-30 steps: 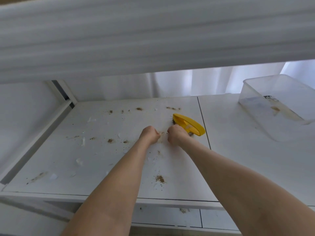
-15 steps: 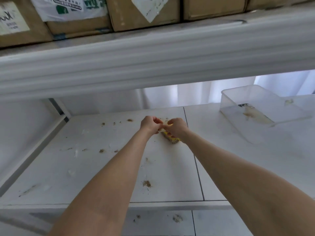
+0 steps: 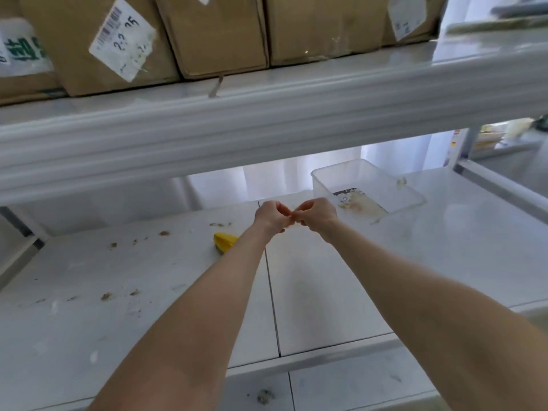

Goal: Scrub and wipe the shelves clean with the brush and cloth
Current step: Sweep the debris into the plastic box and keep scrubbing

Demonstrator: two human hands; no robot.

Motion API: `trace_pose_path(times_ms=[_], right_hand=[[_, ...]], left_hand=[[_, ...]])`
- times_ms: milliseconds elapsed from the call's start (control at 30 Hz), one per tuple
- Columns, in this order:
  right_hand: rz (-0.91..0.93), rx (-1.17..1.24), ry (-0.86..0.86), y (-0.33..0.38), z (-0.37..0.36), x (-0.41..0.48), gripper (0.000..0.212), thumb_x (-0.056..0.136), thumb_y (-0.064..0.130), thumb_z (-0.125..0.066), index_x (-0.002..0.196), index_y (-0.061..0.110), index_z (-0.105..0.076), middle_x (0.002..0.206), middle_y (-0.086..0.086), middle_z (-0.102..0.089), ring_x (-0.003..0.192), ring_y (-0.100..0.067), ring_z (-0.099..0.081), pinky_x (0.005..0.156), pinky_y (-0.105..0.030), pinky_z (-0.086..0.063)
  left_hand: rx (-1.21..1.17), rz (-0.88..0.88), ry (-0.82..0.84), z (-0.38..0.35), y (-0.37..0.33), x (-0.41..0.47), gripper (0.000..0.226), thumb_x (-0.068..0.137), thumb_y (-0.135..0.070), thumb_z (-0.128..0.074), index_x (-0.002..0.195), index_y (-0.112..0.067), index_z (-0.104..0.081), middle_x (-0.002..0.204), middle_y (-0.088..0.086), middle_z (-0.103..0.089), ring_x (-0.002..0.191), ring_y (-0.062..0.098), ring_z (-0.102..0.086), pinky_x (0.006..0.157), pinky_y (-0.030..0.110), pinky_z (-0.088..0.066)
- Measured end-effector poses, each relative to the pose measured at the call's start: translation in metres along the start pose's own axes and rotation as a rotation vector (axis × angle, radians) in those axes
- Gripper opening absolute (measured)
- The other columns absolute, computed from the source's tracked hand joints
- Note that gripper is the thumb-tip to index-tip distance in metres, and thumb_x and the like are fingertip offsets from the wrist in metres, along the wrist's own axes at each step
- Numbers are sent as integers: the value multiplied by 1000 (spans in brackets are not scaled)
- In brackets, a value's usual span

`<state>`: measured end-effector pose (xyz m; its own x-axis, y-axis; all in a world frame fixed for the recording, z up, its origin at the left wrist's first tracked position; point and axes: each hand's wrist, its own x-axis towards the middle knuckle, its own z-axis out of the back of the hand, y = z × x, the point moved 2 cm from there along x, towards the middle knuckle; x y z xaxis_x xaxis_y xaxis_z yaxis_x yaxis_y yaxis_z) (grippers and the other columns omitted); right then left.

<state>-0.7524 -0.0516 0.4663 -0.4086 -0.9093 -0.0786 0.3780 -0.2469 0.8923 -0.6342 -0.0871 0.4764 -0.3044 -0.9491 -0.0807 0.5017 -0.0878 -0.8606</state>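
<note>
Left hand [image 3: 271, 216], right hand [image 3: 318, 215] over seam [image 3: 271, 292].

Single head-worn wide-angle view. Faces forward and down onto the middle shelf [image 3: 326, 292] from close in front; upper shelf [image 3: 267, 123] spans the top.

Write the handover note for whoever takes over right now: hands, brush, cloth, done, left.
Left hand and right hand: held over the shelf, fingers curled, fingertips meeting, seemingly pinching a small scrap between them.
Brush: lying on the shelf, in neither grip, partly behind the left forearm.
Cloth: not in view.
Tub: back right on the shelf, dirt inside.
Done: the right panel shows little dirt.
Left: crumbs across the left panel and on the lower shelf; scrub, then wipe.
</note>
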Motion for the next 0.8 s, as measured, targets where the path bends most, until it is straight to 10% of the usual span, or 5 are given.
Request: trace_pose_path(times_ms=[133,400,667,800], right_hand=[[19,-117,-218,-7,36,13,15,91,20,-63,96,10,-73,95,-5,-72,89,-19,-63,72,-24,-44],[-42,-387,-268,-16,48,51,28,98,28,-50,115,12,-66,128,-12,-52,116,-29,-52,91,-35,-46],[-99,-529,-222,-19,15,66,33,97,27,-43,120,12,-61,132,-10,-48,122,-29,-47,95,-35,-39],[30,-596,-312,-24,9,53,34,98,28,-37,112,14,-65,122,-8,-57,113,-27,-54,89,-35,-39]], left_hand=[[-13,3,-16,-25,-18,7,31,83,-7,-66,113,-5,-58,104,9,-59,91,21,-60,69,26,-53],[16,31,-36,-30,-14,28,21,86,-8,-60,107,-5,-63,97,8,-61,89,20,-60,67,26,-54],[68,69,-52,-20,10,40,16,88,-8,-55,101,-9,-65,96,6,-61,85,19,-59,65,26,-53],[241,-3,-110,-19,7,42,33,90,-3,-45,119,-10,-60,119,9,-61,108,25,-58,90,30,-50]])
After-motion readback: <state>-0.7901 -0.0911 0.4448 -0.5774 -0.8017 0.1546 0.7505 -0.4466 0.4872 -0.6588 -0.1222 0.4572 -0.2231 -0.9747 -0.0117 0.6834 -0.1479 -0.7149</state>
